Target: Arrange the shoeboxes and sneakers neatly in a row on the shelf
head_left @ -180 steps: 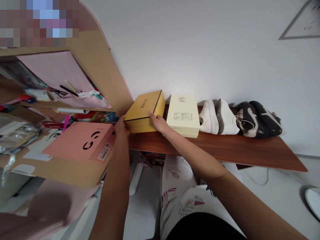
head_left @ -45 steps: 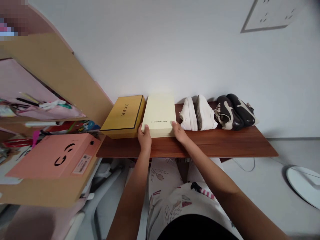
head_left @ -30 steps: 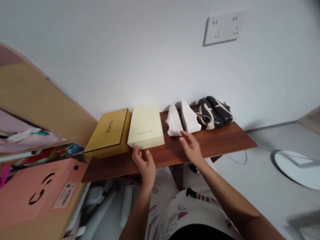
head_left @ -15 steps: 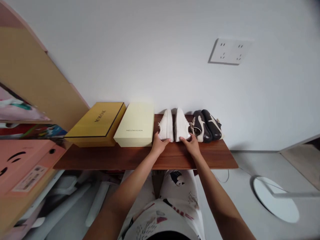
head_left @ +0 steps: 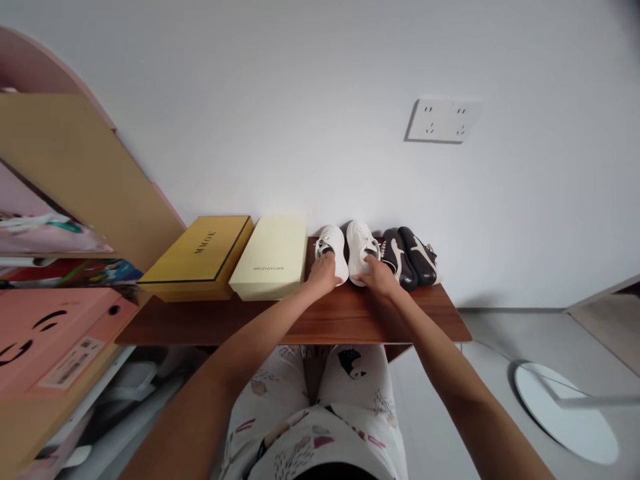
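At the far left of the frame a pink box (head_left: 47, 340) lies on a tan shelf unit (head_left: 75, 173). Right of it, a brown shelf (head_left: 200, 320) runs across the middle of the frame. On its left end sits a yellow box (head_left: 200, 257), and a cream box (head_left: 273, 265) lies just beside it, touching. Near the centre your left hand (head_left: 324, 277) grasps the heel of the left white shoe (head_left: 334, 248), fingers curled around it. Just right of that, your right hand (head_left: 381, 280) closes on the heel of the right white shoe (head_left: 360, 243) the same way. Both shoes stand on the shelf side by side, toes to the wall. Right of them a pair of black shoes (head_left: 410, 257) rests against the white pair. Higher up, right of centre, a socket (head_left: 443, 121) sits on the wall. At the lower right a white round base (head_left: 565, 413) lies on the floor.
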A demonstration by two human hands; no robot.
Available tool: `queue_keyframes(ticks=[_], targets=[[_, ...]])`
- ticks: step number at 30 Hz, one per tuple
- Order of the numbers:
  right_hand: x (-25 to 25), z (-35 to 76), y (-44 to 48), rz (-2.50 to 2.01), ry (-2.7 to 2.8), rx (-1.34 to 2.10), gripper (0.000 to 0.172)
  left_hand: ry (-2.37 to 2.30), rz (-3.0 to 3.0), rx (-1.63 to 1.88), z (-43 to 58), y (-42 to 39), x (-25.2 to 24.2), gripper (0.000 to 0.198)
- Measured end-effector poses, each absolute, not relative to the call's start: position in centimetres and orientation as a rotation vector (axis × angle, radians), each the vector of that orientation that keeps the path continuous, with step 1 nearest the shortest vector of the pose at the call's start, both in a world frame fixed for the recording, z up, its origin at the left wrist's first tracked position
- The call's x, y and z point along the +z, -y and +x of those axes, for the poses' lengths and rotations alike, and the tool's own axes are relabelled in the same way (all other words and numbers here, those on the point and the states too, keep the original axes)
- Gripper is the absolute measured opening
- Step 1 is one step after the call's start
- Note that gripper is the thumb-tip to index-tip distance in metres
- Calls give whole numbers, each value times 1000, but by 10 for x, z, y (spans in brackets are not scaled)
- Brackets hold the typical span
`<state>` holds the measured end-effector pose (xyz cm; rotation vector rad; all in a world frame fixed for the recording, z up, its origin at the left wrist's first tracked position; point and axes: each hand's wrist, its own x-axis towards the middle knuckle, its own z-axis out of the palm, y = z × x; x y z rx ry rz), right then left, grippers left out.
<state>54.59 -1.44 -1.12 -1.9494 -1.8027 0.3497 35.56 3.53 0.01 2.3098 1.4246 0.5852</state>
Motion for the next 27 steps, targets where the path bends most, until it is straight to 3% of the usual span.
queue_keyframes(ticks=[13,27], targets=[[7,520,14,-2098,2119,210,47,-1495,2601,312,356,-27,3,52],[3,504,12,-2115,2203,109,38,-1502,2537,414,361,-26,-9,44]])
